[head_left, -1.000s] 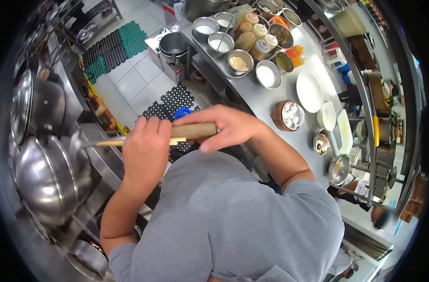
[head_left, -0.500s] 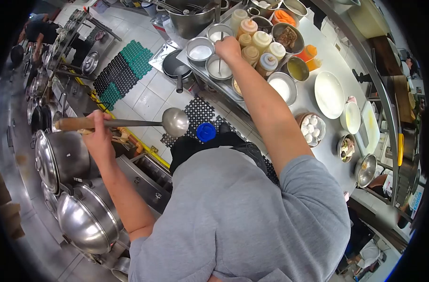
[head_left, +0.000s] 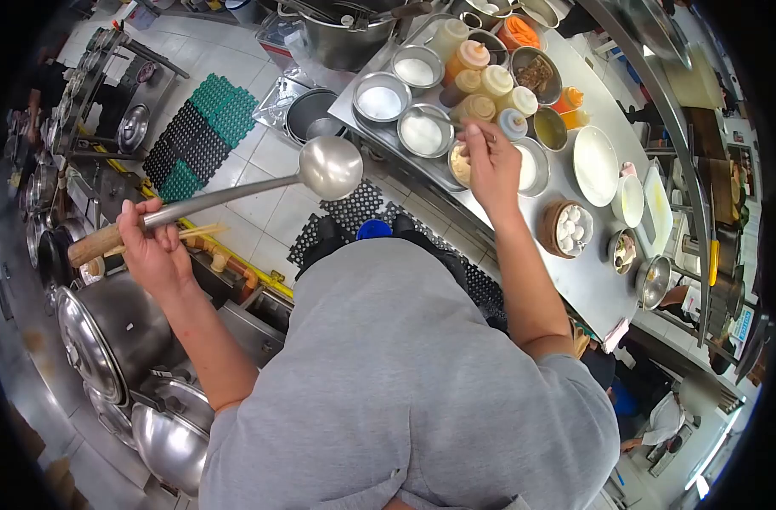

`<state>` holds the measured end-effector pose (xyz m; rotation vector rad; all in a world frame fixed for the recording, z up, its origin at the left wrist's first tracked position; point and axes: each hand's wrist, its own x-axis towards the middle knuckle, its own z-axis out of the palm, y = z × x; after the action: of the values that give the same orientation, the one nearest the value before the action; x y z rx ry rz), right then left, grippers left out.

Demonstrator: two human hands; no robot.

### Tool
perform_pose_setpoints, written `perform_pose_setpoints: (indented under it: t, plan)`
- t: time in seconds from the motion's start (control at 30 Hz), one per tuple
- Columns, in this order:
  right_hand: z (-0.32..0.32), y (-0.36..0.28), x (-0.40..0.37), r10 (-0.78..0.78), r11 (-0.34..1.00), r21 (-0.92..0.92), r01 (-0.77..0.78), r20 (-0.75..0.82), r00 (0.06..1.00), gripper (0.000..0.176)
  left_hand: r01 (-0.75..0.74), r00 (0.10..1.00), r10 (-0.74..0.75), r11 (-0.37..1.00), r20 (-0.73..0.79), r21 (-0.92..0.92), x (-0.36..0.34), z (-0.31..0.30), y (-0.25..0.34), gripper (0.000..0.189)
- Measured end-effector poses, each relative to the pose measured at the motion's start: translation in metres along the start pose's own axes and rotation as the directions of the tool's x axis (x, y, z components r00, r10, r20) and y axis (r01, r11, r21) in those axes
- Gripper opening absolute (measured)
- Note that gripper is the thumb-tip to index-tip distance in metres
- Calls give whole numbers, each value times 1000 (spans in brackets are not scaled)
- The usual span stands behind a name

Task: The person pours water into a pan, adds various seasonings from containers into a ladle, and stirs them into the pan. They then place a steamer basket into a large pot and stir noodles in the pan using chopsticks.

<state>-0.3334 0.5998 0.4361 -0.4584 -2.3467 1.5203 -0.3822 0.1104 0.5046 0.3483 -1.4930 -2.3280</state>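
My left hand [head_left: 157, 251] is closed round the long handle of a steel ladle [head_left: 331, 167], near its wooden end. The ladle's round bowl hangs over the floor gap, overlapping a dark pan in this view. Pale thin sticks [head_left: 203, 230] show beside my left fingers. My right hand [head_left: 492, 170] pinches a thin-handled spoon [head_left: 456, 121] above the counter. Its far end reaches over a steel bowl of white powder [head_left: 422, 134]. Close by are a bowl of chopped yellowish bits [head_left: 460, 163] and a bowl of white liquid [head_left: 530, 167].
Squeeze bottles [head_left: 496, 82] crowd the counter [head_left: 587, 263] behind my right hand. White balls in a round container [head_left: 572, 231] and an oval plate [head_left: 595, 166] stand to the right. Large lidded pots [head_left: 120, 323] fill the left side. Black mats [head_left: 358, 208] lie on the tiled floor.
My right hand has drawn back toward me and to the right, lifting the spoon from the white powder. The ladle's bowl has risen and swung away from me. The view has shifted slightly.
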Motion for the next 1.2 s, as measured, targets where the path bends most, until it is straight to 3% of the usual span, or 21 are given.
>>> perform_pose_setpoints:
  t: [0.17,0.37,0.4,0.47,0.6,0.93,1.03,1.13,1.17,1.2]
  plan:
    - [81,44,20,48,981,192,-36,-57,997,35,-19,1000,19,1000,-3,7,28,14,-5,32]
    - [122,74,36,299,856,459,-237,-66,952,29,-68,995,71,997,-77,42,27,25,-2,37]
    - [122,74,37,300,854,462,-239,-64,952,29,-74,994,76,997,-76,29,26,24,-2,38]
    - [119,75,40,458,691,636,-345,-16,889,29,-83,994,84,996,-73,19,25,24,-2,38]
    - [100,86,42,496,568,727,-386,72,866,29,-106,988,110,993,-111,41,20,25,-1,39]
    - [67,65,27,487,546,739,-394,103,867,31,-91,986,91,996,-142,8,10,29,-9,37]
    - [61,44,12,442,569,729,-381,120,889,34,-93,988,89,995,-127,-31,7,29,-14,38]
    - [62,9,-15,145,877,439,-195,145,979,29,-79,986,73,996,-149,-36,-1,40,-16,39]
    - [57,4,-19,147,876,439,-199,148,978,29,-65,985,57,997,-160,-47,-2,43,-16,39]
    - [50,2,-22,-221,964,167,206,76,972,26,-67,989,59,996,-135,-58,-1,42,-18,39]
